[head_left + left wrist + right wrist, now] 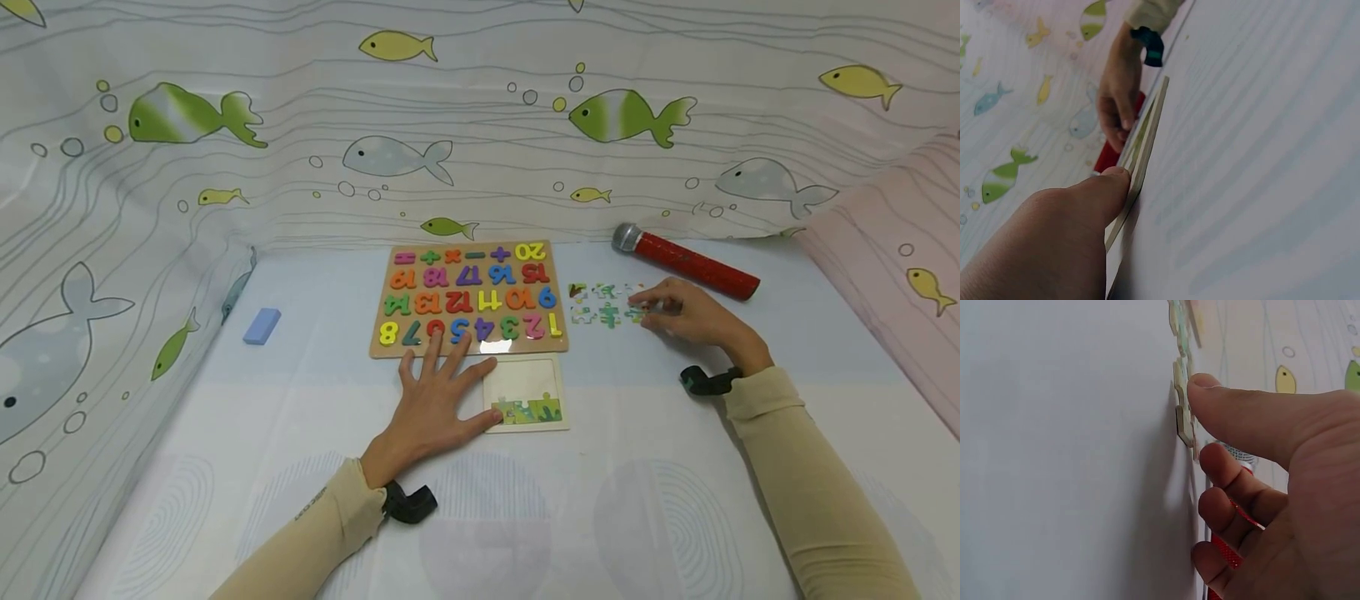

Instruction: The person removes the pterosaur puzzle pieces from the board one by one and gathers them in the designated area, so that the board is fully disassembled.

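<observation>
My left hand (431, 404) lies with fingers spread. Its thumb presses the lower left edge of a small wooden puzzle tray (564, 392), and its longer fingertips reach onto a number board (378, 343). A row of green jigsaw pieces (536, 410) fills the tray's lower part; the rest is bare. To the right, my right hand (690, 312) is over loose jigsaw pieces (609, 315), index fingertip and thumb apart at the rightmost ones. In the right wrist view, the thumb (1207, 384) touches the piece edges while the other fingers bend loosely; the index finger is hidden.
A red microphone (693, 265) with a silver head lies behind the right hand. On the far left is a blue block (262, 326). Colourful numbers and signs sit in the board, upside down from here. A fish-patterned cloth wall (480, 100) surrounds the table.
</observation>
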Motion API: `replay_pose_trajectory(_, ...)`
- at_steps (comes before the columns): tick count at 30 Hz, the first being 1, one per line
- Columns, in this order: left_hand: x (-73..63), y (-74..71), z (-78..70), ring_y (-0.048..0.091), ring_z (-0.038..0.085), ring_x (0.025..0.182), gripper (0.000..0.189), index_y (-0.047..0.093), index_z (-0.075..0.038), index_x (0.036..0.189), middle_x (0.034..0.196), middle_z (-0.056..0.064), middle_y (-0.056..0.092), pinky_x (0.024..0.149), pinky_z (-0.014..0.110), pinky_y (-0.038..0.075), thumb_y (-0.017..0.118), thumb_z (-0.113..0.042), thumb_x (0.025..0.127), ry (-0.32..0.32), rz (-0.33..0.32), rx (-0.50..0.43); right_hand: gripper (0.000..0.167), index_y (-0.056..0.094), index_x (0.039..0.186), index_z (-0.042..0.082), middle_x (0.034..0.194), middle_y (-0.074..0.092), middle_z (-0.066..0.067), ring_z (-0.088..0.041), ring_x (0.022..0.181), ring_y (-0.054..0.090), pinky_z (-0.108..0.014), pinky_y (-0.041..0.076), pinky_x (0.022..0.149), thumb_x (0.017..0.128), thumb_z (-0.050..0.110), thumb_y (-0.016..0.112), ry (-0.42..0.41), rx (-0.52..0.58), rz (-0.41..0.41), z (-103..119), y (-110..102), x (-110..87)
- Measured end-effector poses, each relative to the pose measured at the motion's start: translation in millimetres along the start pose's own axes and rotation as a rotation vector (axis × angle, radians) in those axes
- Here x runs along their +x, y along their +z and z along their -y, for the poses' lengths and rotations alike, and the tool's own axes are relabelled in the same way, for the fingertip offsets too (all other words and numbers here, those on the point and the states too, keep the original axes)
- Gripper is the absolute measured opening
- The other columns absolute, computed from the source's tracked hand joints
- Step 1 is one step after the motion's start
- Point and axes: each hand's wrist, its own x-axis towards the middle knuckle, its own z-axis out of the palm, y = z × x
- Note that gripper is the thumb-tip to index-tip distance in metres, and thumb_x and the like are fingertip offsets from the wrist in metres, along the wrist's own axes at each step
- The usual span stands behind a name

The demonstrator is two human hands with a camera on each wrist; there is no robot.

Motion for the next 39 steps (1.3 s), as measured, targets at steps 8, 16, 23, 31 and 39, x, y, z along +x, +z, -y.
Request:
replay_pose_trajectory(8, 0.4, -1.3, -0.2, 0.002, 0.044, 0.159, 0.079, 0.046, -0.036, 0.153, 0.173, 0.004, 0.017, 0.112, 0.079, 0.002, 0.058, -0.074, 0.085, -0.01, 0.019, 0.003, 0.032, 0.073, 0.126, 0.013, 0.113, 0.064, -0.011, -0.02, 0.092, 0.047, -0.029, 0.04, 0.076, 0.094, 0.018, 0.073, -0.019, -0.004, -0.042, 5.0, 2.8, 2.1)
replay_pose_trajectory(16, 1.1, -2.3, -0.1, 0.003, 0.045, 0.159, 0.079, 0.046, -0.036, 0.153, 0.172, 0.005, 0.018, 0.112, 0.079, 0.003, 0.057, -0.075, 0.085, -0.008, 0.023, 0.02, 0.031, 0.074, 0.124, 0.014, 0.11, 0.065, -0.009, -0.022, 0.095, 0.05, -0.032, 0.041, 0.078, 0.094, 0.023, 0.073, 0.003, 0.024, -0.035, 20.7, 6.0, 6.1)
replay_pose_trajectory(23, 1.2, -2.9, -0.5, 0.003, 0.045, 0.159, 0.079, 0.045, -0.037, 0.154, 0.172, 0.005, 0.018, 0.112, 0.079, 0.003, 0.057, -0.075, 0.085, -0.009, 0.032, 0.013, 0.028, 0.076, 0.119, 0.013, 0.102, 0.065, -0.007, -0.022, 0.088, 0.05, -0.028, 0.042, 0.074, 0.093, 0.023, 0.075, -0.072, 0.036, 0.009, 35.5, 16.9, 9.9)
replay_pose_trajectory(31, 0.5, -2.7, -0.2, 0.003, 0.046, 0.158, 0.08, 0.045, -0.036, 0.154, 0.172, 0.006, 0.018, 0.112, 0.08, 0.002, 0.058, -0.074, 0.085, -0.008, 0.04, 0.007, 0.029, 0.076, 0.119, 0.015, 0.109, 0.066, -0.008, -0.023, 0.096, 0.052, -0.038, 0.043, 0.082, 0.092, 0.022, 0.077, -0.127, 0.064, 0.089, 55.8, 29.7, 13.4)
replay_pose_trajectory(39, 0.7, -1.9, 1.0, 0.003, 0.045, 0.159, 0.082, 0.043, -0.036, 0.155, 0.172, 0.006, 0.017, 0.112, 0.08, 0.002, 0.056, -0.075, 0.084, 0.0, 0.034, 0.02, 0.03, 0.078, 0.117, 0.017, 0.102, 0.065, -0.005, -0.022, 0.1, 0.054, -0.043, 0.045, 0.09, 0.087, 0.017, 0.081, -0.243, 0.074, 0.17, 78.9, 44.0, 13.9)
